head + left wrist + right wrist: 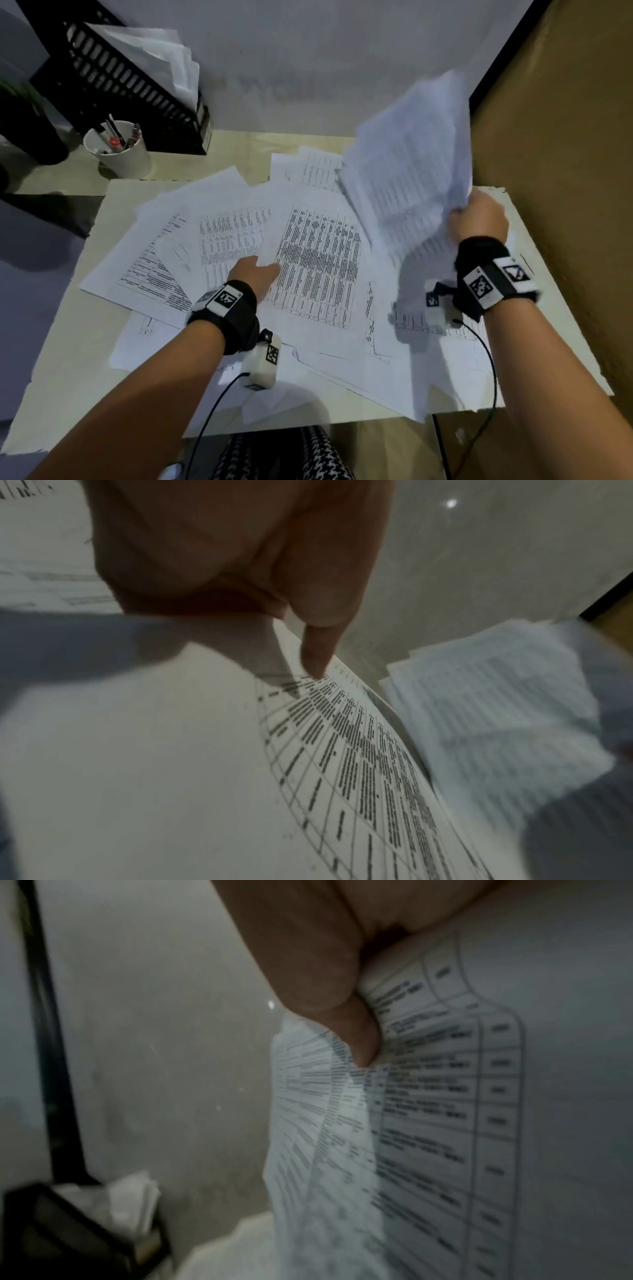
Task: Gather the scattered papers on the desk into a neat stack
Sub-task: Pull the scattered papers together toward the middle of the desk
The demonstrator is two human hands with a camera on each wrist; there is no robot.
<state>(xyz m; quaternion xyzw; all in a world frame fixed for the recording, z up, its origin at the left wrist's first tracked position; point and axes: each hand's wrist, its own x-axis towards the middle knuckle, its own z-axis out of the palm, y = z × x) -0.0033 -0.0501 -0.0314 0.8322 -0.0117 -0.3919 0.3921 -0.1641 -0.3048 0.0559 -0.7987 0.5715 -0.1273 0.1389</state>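
The right hand (479,219) is up off the desk (68,359) at its right edge, fist closed round the bottom of a held sheaf (407,178) of printed sheets. The sheaf stands nearly upright, its long axis rising and leaning toward the far edge, blurred with motion. The right wrist view shows the thumb (363,1042) clamped on the front sheet.

Across from it, the left hand (255,274) sits at the middle of the desk. Its thumb tip (316,656) presses down on a dense table sheet (318,263); the other fingers are hidden under the paper's edge, so it looks like a pinch, lifting that edge.

That's the key relation: the table sheet lies flat just left of the sheaf's foot, its long axis running from near edge to far edge, roughly in line with the sheaf. The left hand is nearer and already has it. I judge it goes rightward into the sheaf.

The remaining scattered papers (164,260) fan toward the left and near edges.
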